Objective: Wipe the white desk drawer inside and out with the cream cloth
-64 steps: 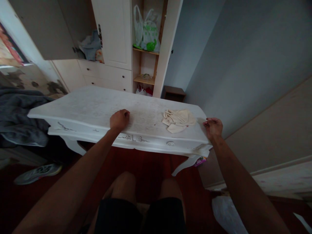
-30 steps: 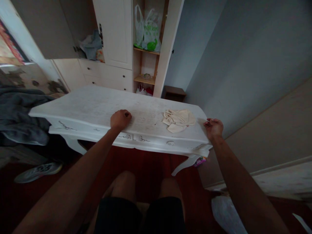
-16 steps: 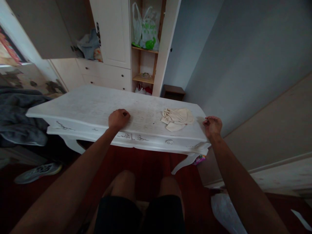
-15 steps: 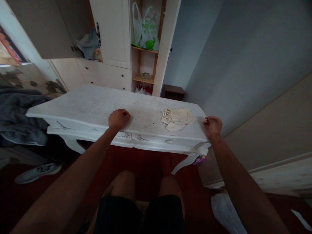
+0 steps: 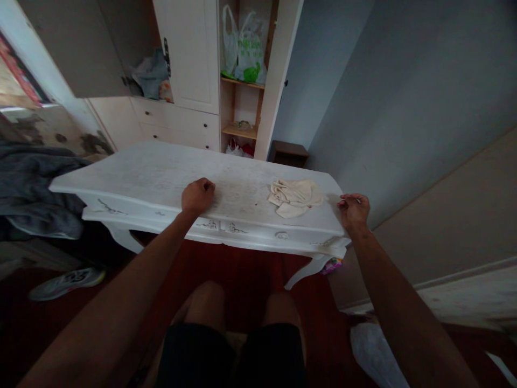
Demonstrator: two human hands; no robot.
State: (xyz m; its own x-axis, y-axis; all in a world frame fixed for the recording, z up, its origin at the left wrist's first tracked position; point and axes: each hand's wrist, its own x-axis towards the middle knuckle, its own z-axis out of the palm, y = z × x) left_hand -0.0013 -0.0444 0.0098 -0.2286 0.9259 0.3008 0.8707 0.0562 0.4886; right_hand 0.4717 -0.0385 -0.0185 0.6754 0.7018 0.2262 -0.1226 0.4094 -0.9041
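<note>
A long white table (image 5: 133, 170) with carved drawer fronts stands before me. My left hand (image 5: 197, 196) rests on its front part, the fingers curled into a loose fist; nothing shows in it. At the right end of the table is my right hand (image 5: 354, 209), thumb and fingers drawn together in a pinch. A tiny pale spot shows at those fingertips, too small to name. Between my hands, nearer the right one, a crumpled cream cloth (image 5: 297, 197) lies on the tabletop. Neither hand touches it.
Behind the table stands a white wardrobe (image 5: 194, 59) with open doors and plastic bags (image 5: 248, 54) on a shelf. Dark grey clothing (image 5: 36, 183) is heaped at left, above a shoe (image 5: 67, 284). A grey wall (image 5: 404, 97) rises at right. A whitish bag (image 5: 375, 350) lies lower right.
Both hands stay in nearly the same places and poses. The view has shifted very slightly; the cloth has not visibly moved on the table.
</note>
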